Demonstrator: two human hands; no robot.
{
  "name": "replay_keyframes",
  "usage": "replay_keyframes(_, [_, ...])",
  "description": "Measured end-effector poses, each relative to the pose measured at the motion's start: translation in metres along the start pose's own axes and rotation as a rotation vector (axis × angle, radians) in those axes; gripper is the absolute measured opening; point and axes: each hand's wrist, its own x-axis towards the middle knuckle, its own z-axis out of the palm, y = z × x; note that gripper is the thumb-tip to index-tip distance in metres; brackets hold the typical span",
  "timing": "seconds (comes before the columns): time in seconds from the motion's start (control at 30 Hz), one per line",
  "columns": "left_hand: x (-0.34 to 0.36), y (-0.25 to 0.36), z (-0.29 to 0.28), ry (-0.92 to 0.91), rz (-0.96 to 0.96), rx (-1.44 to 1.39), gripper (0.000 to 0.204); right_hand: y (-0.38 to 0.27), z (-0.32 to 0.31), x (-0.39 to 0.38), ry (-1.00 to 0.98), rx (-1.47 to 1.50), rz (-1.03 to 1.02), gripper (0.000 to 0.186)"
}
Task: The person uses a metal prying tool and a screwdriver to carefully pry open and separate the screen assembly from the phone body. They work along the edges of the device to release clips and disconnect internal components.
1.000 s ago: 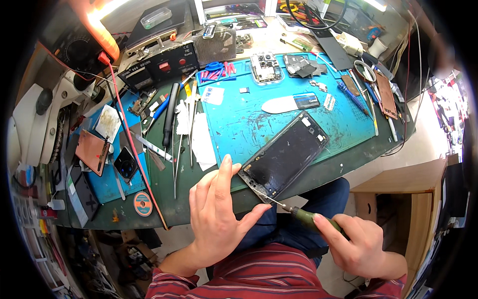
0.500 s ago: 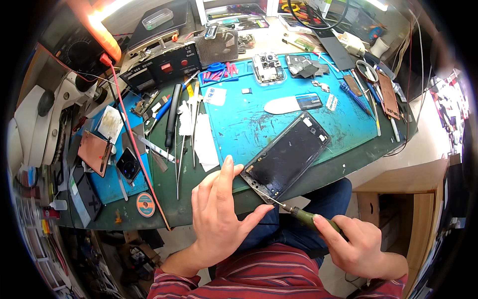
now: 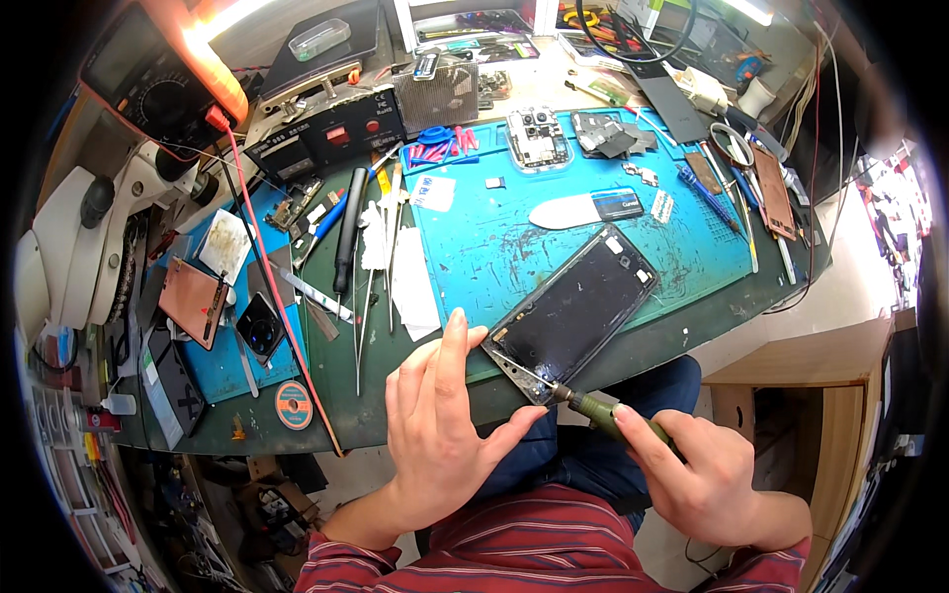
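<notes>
A black phone frame [image 3: 573,306] lies slantwise over the mat's near edge, its lower end close to me. My left hand [image 3: 435,425] spans that lower end, with a fingertip at one corner and the thumb at the other, gripping it between them. The right hand [image 3: 697,474] is closed round a green-handled tool [image 3: 600,411], its index finger stretched along the handle. A thin metal shaft runs from the handle across the frame's lower end. What shape its tip has is too small to tell.
The blue mat [image 3: 474,262] holds a white plastic pry card [image 3: 583,210], a phone board in a clear case [image 3: 539,140] and blue tweezers [image 3: 707,193]. Several tools, including a black-handled one [image 3: 349,237], lie left. A solder wick spool [image 3: 294,406] sits near the front edge.
The green-handled tool and my right hand have shifted slightly left and up, so the shaft reaches further over the frame's lower end. My left hand keeps its hold. The whole view has shifted slightly.
</notes>
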Motion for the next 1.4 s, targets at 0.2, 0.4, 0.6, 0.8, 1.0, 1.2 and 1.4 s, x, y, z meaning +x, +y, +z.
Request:
replay_keyframes(0.2, [0.001, 0.001, -0.001, -0.013, -0.010, -0.015, 0.117, -0.001, -0.007, 0.003, -0.030, -0.018, -0.002, 0.061])
replay_keyframes(0.4, [-0.002, 0.002, -0.009, -0.076, -0.025, -0.061, 0.124, 0.020, -0.019, 0.003, 0.184, 0.014, 0.176, 0.061])
replay_keyframes(0.6, [0.040, 0.023, 0.001, -0.149, 0.064, -0.004, 0.123, 0.049, -0.022, -0.012, 0.202, 0.036, 0.329, 0.065])
replay_keyframes(0.8, [0.079, 0.027, 0.011, -0.365, 0.108, 0.076, 0.109, 0.071, -0.024, -0.031, 0.242, 0.063, 0.409, 0.068])
replay_keyframes(1.0, [0.115, 0.009, -0.023, -0.583, 0.428, -0.005, 0.106, 0.102, -0.008, -0.029, 0.199, 0.983, 0.804, 0.036])
replay_keyframes(1.2, [0.112, 0.011, -0.012, -0.634, 0.733, 0.138, 0.060, 0.102, 0.020, -0.006, 0.110, 1.158, 0.708, 0.027])
replay_keyframes(1.4, [0.104, 0.022, 0.000, -0.436, 0.925, 0.444, 0.046, 0.105, 0.024, -0.020, 0.106, 1.148, 0.718, 0.028])
